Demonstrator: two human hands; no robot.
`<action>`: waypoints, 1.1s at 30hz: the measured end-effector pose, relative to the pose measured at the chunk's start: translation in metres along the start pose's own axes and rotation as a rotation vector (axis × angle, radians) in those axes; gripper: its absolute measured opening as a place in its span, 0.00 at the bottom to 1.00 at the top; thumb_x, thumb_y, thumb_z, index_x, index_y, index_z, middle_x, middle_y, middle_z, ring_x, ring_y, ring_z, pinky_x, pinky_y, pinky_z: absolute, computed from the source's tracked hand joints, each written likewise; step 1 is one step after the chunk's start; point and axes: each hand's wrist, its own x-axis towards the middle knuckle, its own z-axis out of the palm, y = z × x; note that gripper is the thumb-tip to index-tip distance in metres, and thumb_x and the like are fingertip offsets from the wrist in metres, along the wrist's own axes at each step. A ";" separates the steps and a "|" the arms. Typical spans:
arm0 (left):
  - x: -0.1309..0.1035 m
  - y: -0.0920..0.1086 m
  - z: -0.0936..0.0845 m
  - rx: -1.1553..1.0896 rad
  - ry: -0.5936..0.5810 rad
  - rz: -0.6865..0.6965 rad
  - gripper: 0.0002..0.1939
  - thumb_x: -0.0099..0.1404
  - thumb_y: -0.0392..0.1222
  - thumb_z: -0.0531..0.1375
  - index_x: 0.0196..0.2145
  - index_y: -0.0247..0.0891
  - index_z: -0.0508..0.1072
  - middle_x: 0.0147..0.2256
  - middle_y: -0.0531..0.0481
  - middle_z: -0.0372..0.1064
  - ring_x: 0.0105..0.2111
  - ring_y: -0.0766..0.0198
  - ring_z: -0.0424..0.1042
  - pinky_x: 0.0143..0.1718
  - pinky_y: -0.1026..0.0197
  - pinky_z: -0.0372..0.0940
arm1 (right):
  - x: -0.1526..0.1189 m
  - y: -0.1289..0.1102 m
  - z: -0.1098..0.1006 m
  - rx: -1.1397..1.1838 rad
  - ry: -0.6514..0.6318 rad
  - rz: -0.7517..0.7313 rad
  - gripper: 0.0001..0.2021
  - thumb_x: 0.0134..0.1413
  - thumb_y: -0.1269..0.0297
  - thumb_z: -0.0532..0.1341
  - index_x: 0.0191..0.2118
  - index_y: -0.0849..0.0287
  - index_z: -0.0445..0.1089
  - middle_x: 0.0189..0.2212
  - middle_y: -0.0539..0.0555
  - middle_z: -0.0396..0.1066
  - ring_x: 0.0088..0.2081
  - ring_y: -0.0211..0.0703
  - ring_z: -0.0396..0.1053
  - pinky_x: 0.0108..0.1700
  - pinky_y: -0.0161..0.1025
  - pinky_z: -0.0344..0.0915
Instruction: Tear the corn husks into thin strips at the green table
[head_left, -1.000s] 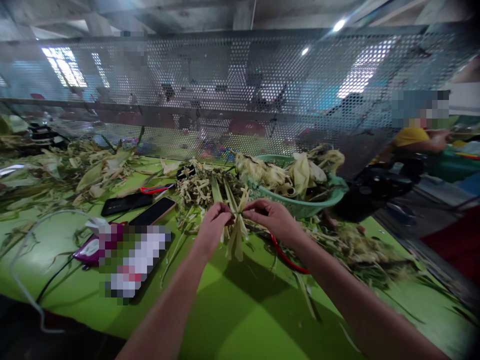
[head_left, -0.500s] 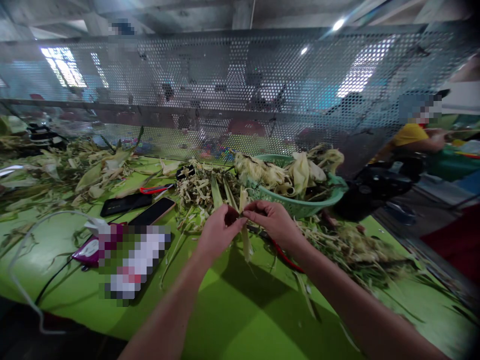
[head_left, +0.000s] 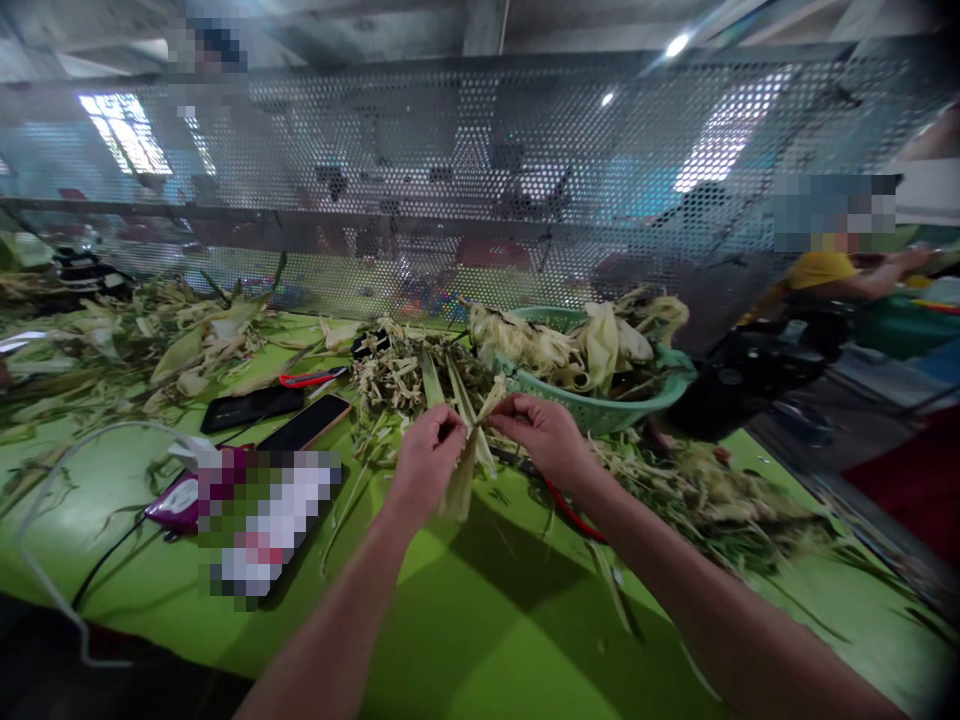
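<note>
Pale corn husk strips (head_left: 459,484) hang between my two hands over the green table (head_left: 480,620). My left hand (head_left: 429,455) is closed, pinching the strips between thumb and fingers. Just beside it my right hand (head_left: 541,432) pinches the twisted upper part of the same husk. Behind the hands lies a heap of husk scraps (head_left: 397,375). A green plastic basket (head_left: 622,410) filled with dry husks and silk stands behind my right hand. Red-handled scissors (head_left: 574,515) lie partly under my right forearm.
Two phones (head_left: 304,428), a red-handled cutter (head_left: 311,378) and a purple packet (head_left: 180,505) with a white cable lie left. Husk piles (head_left: 202,345) cover the far left; silk and stalk scraps (head_left: 720,500) the right. A perforated metal screen (head_left: 450,200) stands behind. A person in yellow (head_left: 821,272) sits right.
My hands have drawn slightly apart, the left moving a little left. The husk strips have swung left and spread wider, and the top end now leans right.
</note>
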 end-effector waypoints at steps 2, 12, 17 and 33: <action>0.001 -0.001 0.000 -0.053 0.040 -0.024 0.06 0.60 0.39 0.56 0.26 0.38 0.65 0.24 0.56 0.59 0.26 0.69 0.59 0.29 0.66 0.54 | 0.001 0.001 -0.001 0.027 -0.040 0.012 0.12 0.47 0.56 0.63 0.29 0.61 0.74 0.27 0.53 0.73 0.30 0.43 0.68 0.34 0.38 0.62; 0.002 0.004 0.002 -0.375 -0.101 -0.156 0.09 0.62 0.40 0.54 0.35 0.37 0.73 0.33 0.50 0.69 0.34 0.66 0.66 0.37 0.64 0.60 | -0.005 -0.004 0.000 0.301 -0.131 0.134 0.14 0.44 0.54 0.66 0.30 0.62 0.75 0.25 0.51 0.72 0.29 0.40 0.67 0.35 0.37 0.62; 0.002 0.006 0.003 -0.447 -0.115 -0.248 0.07 0.55 0.38 0.61 0.34 0.36 0.73 0.30 0.51 0.69 0.30 0.69 0.66 0.35 0.65 0.60 | -0.005 -0.005 0.001 0.287 -0.135 0.127 0.13 0.45 0.55 0.65 0.30 0.61 0.75 0.25 0.51 0.72 0.29 0.41 0.68 0.36 0.38 0.63; 0.003 0.000 0.006 -0.446 -0.005 -0.262 0.11 0.51 0.41 0.64 0.31 0.35 0.68 0.26 0.55 0.64 0.27 0.70 0.64 0.32 0.66 0.61 | -0.015 -0.012 0.008 -0.087 -0.083 0.016 0.12 0.47 0.58 0.62 0.32 0.62 0.73 0.20 0.48 0.63 0.23 0.36 0.58 0.25 0.32 0.53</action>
